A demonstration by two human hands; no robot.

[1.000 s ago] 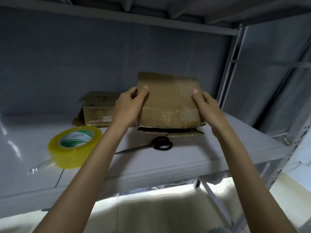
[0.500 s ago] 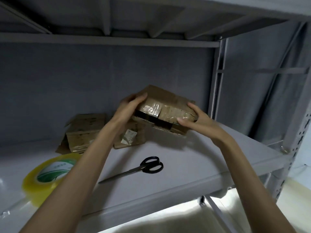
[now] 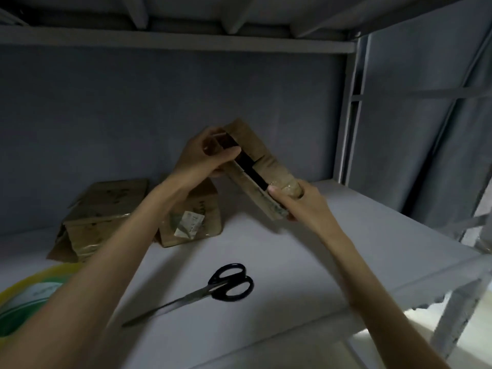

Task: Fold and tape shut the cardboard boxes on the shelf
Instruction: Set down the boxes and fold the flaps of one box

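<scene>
While the cardboard box (image 3: 262, 166) hangs tilted in the air above the white shelf (image 3: 306, 257), the left hand (image 3: 205, 155) grasps its upper end with the thumb laid across the flap edge, and the right hand (image 3: 298, 201) grips its lower end, thumb on the near face. A dark gap runs along the seam between the flaps, so the box is not yet folded shut. To do this step well, the person would likely press both flaps flat until the gap closes, keep the edges lined up, and set the box down on the shelf before reaching for tape, since letting go early could let the flaps spring open. The yellow tape roll (image 3: 29, 294) lies at the near left edge of the shelf, and the black-handled scissors (image 3: 210, 288) lie in front, both untouched. Two more cardboard boxes (image 3: 106, 209) rest further back on the shelf, behind the left forearm. Compared with half a second ago, the held box has turned from nearly level to steeply slanted, with its left end raised, and the open seam now faces the camera more plainly
</scene>
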